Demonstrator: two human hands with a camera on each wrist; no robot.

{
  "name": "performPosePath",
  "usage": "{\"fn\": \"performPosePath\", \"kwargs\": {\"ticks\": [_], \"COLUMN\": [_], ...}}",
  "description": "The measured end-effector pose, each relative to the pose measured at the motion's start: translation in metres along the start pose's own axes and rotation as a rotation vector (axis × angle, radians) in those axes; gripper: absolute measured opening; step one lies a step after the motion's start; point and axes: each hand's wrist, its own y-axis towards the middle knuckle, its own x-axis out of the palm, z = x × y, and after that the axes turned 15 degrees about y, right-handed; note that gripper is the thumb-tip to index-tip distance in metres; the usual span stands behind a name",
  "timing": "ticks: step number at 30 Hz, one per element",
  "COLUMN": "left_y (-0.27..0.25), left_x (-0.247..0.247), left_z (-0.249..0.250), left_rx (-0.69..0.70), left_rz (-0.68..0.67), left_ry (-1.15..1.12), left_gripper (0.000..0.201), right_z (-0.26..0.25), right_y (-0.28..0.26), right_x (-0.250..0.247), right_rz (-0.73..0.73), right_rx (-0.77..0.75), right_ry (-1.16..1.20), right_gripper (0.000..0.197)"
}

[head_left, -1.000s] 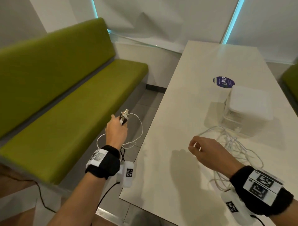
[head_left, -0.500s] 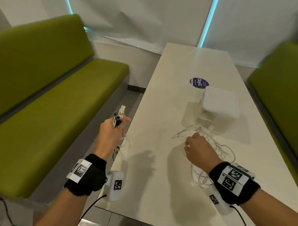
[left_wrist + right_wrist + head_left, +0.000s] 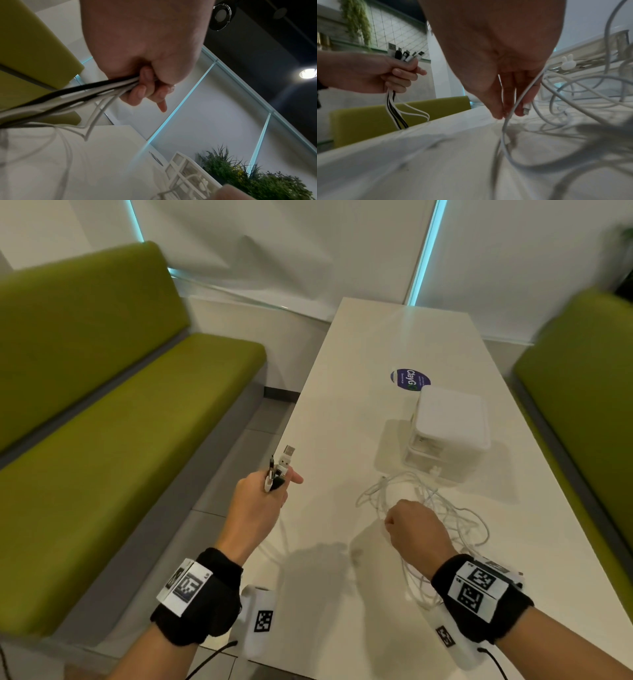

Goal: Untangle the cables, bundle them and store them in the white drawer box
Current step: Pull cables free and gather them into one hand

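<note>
My left hand (image 3: 274,491) is held up over the table's left edge and grips a bunch of black and white cable ends (image 3: 281,465). Their plugs stick up above the fist (image 3: 404,54), and the cords (image 3: 82,93) hang down below it. My right hand (image 3: 400,522) is lowered onto the tangle of white cables (image 3: 435,508) on the table. Its fingertips (image 3: 498,113) pinch one white cable (image 3: 510,112) close to its plug (image 3: 527,108). The white drawer box (image 3: 448,422) stands just beyond the tangle, and the rabbit-shaped knob (image 3: 566,62) of a drawer shows.
The long white table (image 3: 342,392) carries a round purple sticker (image 3: 410,378) behind the box. Green benches run along the left side (image 3: 120,422) and the right side (image 3: 582,405). Potted greenery (image 3: 240,175) stands beyond the table.
My left hand has carried the cable ends rightwards from over the floor to the table's edge. My right hand has dropped onto the tangle. The head view swung right.
</note>
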Motion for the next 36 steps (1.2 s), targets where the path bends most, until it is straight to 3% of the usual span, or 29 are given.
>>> {"fn": "performPosePath", "kwargs": {"ticks": [1, 5, 8, 13, 16, 21, 27, 32, 36], "left_y": [-0.001, -0.007, -0.014, -0.024, -0.028, -0.027, -0.031, -0.019, -0.024], "left_x": [0.002, 0.01, 0.015, 0.025, 0.029, 0.033, 0.038, 0.018, 0.01], "left_z": [0.002, 0.012, 0.022, 0.026, 0.03, 0.035, 0.039, 0.037, 0.04], "left_rx": [-0.006, -0.121, -0.178, -0.201, -0.197, -0.15, -0.087, -0.103, -0.009], "left_rz": [0.0, -0.031, -0.098, -0.166, -0.172, -0.11, -0.098, -0.058, -0.127], "left_ry": [-0.019, -0.258, -0.454, -0.459, -0.443, -0.435, -0.527, -0.733, -0.531], "left_gripper": [0.031, 0.032, 0.039, 0.045, 0.047, 0.046, 0.046, 0.046, 0.046], "right_z": [-0.002, -0.016, -0.03, -0.048, -0.051, -0.047, -0.04, -0.019, -0.007], "right_y": [-0.002, -0.016, -0.027, -0.043, -0.047, -0.051, -0.048, -0.048, -0.041], "right_x": [-0.001, -0.006, -0.009, -0.021, -0.023, -0.01, -0.01, -0.019, -0.024], "right_rz": [0.02, 0.037, 0.087, 0.181, 0.212, 0.114, -0.069, -0.34, -0.31], "right_rx": [-0.015, -0.111, -0.13, -0.192, -0.298, -0.429, -0.411, -0.188, -0.287], "right_ry": [0.071, 0.373, 0.606, 0.874, 0.879, 0.808, 0.748, 0.739, 0.501], "right_gripper": [0.022, 0.047, 0.027, 0.018, 0.014, 0.021, 0.006, 0.046, 0.055]}}
